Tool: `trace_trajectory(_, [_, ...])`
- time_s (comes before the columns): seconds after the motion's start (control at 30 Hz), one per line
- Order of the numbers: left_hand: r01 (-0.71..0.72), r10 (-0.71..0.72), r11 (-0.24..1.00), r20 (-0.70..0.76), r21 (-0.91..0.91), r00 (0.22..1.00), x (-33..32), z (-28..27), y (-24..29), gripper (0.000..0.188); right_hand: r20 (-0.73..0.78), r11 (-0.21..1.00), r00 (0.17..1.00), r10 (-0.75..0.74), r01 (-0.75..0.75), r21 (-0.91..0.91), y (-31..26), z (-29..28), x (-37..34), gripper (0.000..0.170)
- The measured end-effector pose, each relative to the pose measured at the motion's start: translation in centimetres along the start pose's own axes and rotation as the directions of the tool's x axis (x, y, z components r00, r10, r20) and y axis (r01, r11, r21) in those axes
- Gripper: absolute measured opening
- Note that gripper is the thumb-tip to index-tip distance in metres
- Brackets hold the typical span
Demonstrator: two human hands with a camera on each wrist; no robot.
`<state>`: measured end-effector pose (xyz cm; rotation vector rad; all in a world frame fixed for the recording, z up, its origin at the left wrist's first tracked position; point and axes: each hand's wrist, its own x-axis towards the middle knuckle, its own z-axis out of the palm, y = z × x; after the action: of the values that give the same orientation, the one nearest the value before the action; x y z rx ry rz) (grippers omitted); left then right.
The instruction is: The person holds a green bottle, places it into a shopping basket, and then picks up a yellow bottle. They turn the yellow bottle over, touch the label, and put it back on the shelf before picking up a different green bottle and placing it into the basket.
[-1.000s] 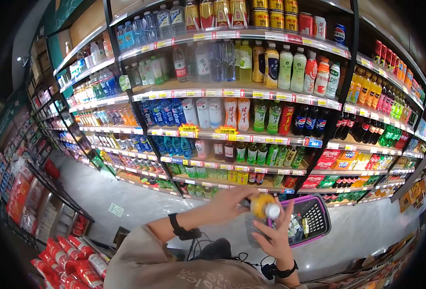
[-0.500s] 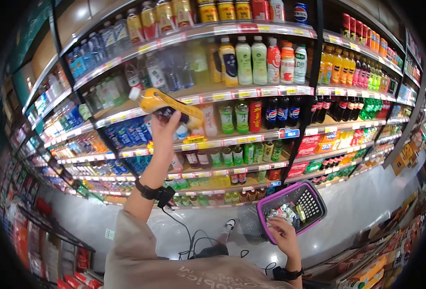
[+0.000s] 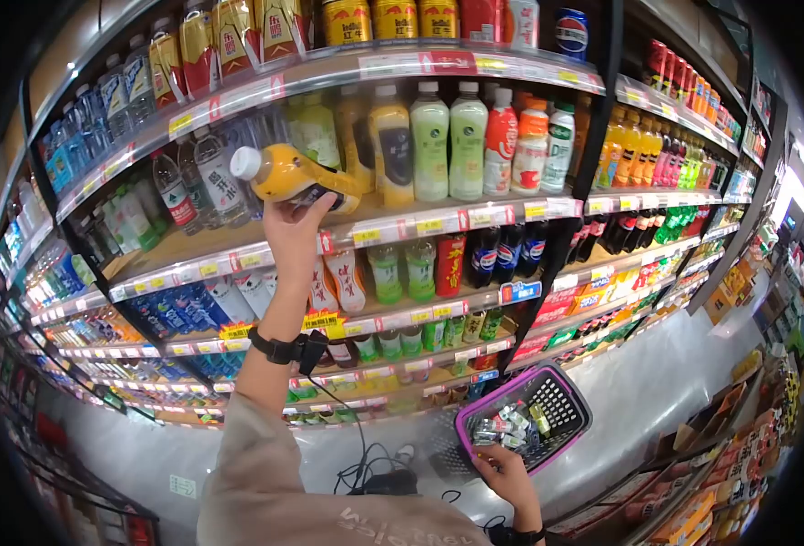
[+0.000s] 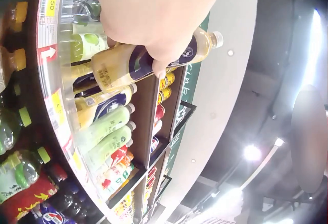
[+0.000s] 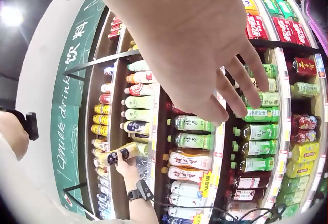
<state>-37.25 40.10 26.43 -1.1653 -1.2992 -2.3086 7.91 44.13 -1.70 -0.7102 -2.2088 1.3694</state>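
Observation:
My left hand (image 3: 295,227) grips a yellow drink bottle (image 3: 304,175) with a dark label and white cap. It lies tilted in front of the second shelf, cap toward the left, its base close to matching yellow bottles (image 3: 393,150) standing there. In the left wrist view the thumb presses across the label of the bottle (image 4: 115,67). Low at the right, my right hand (image 3: 507,475) hangs with loosely bent fingers beside the near rim of a purple-edged basket (image 3: 573,400). The right wrist view shows that hand (image 5: 197,54) with nothing in it.
Pale green bottles (image 3: 430,146) stand right of the yellow ones, water bottles (image 3: 176,196) to the left. The shelf edge (image 3: 402,229) with price tags runs below the held bottle. Several small packages (image 3: 511,428) lie in the basket. A black cable (image 3: 352,419) hangs from my left wrist.
The bottle went from between both hands near the basket up to the shelf in my left hand. My right hand dropped beside the basket. The view has moved closer to the shelves.

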Motion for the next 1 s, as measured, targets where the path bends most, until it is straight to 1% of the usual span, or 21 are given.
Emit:
trace_trajectory(0.1, [-0.007,0.005,0.997,0.020,0.079,1.000,1.5,0.2,-1.1,0.058,0.012,0.991,0.994,0.108,-0.109,0.081,-0.9,0.4,3.4,0.023])
trace_trajectory(0.17, [0.019,-0.022,0.982,0.011,0.190,1.000,2.1,0.4,-1.3,0.056,-0.024,0.995,0.997,0.074,-0.076,-0.063,-2.1,0.8,5.4,0.024])
trace_trajectory(0.23, [0.037,-0.041,0.962,0.012,0.269,0.999,2.9,0.4,-2.1,0.054,-0.080,0.975,0.997,0.006,-0.024,-0.220,-3.0,1.0,8.4,0.024])
trace_trajectory(0.27, [0.036,-0.052,0.958,0.049,0.283,0.997,3.3,0.2,-3.0,0.056,-0.105,0.974,0.994,-0.020,-0.004,-0.228,-2.9,1.3,9.5,0.023])
trace_trajectory(0.37, [-0.103,0.035,0.897,0.163,0.430,0.986,4.1,0.4,-4.4,0.060,-0.070,0.942,0.996,-0.047,0.021,-0.335,-3.7,1.0,12.6,0.022])
trace_trajectory(0.4, [-0.033,-0.033,0.900,0.145,0.434,0.989,4.0,1.1,-3.9,0.063,-0.099,0.956,0.992,-0.077,0.045,-0.289,-4.4,0.9,13.4,0.019])
trace_trajectory(0.5, [0.070,-0.121,0.889,0.085,0.453,0.989,4.1,1.8,-3.6,0.064,-0.149,0.942,0.987,-0.065,0.012,-0.334,-4.0,1.5,15.4,0.018])
trace_trajectory(0.53, [0.037,-0.094,0.881,0.098,0.472,0.991,4.0,2.1,-3.6,0.069,-0.127,0.940,0.990,-0.060,0.013,-0.341,-3.5,1.6,16.0,0.020])
trace_trajectory(0.63, [-0.027,-0.033,0.835,0.100,0.549,0.994,3.7,1.8,-5.2,0.069,-0.097,0.909,0.995,-0.031,-0.012,-0.416,-3.0,2.6,17.4,0.023])
trace_trajectory(0.7, [-0.110,0.010,0.781,0.163,0.615,0.987,4.2,1.0,-6.7,0.069,-0.075,0.902,0.995,-0.068,0.029,-0.432,-1.9,2.8,17.6,0.026])
trace_trajectory(0.73, [-0.075,-0.038,0.759,0.160,0.647,0.986,3.9,1.6,-5.8,0.067,-0.099,0.900,0.992,-0.075,0.025,-0.435,-2.0,2.6,17.6,0.025])
trace_trajectory(0.77, [-0.049,-0.089,0.730,0.166,0.682,0.982,4.0,2.0,-4.8,0.066,-0.125,0.902,0.989,-0.077,0.016,-0.431,-2.0,2.4,17.6,0.024])
trace_trajectory(0.83, [0.023,-0.144,0.687,0.106,0.727,0.984,3.9,2.3,-5.3,0.068,-0.199,0.926,0.980,0.010,-0.084,-0.369,-1.6,1.7,16.9,0.025])
trace_trajectory(0.9, [0.011,-0.111,0.711,0.098,0.703,0.989,4.9,0.8,-7.6,0.068,-0.231,0.923,0.963,0.138,-0.209,-0.323,-2.1,0.0,15.9,0.026])
trace_trajectory(0.93, [0.007,-0.112,0.694,0.098,0.720,0.989,5.1,0.5,-8.0,0.069,-0.260,0.927,0.958,0.119,-0.201,-0.316,-0.5,-0.6,15.1,0.026])
trace_trajectory(0.97, [-0.001,-0.105,0.675,0.097,0.738,0.990,5.0,0.5,-8.0,0.070,-0.304,0.916,0.945,0.123,-0.226,-0.332,0.9,-1.3,14.2,0.026])
trace_trajectory(1.0, [-0.048,-0.057,0.627,0.107,0.778,0.993,4.6,0.7,-7.7,0.070,-0.342,0.905,0.931,0.128,-0.251,-0.343,2.1,-1.8,13.2,0.026])
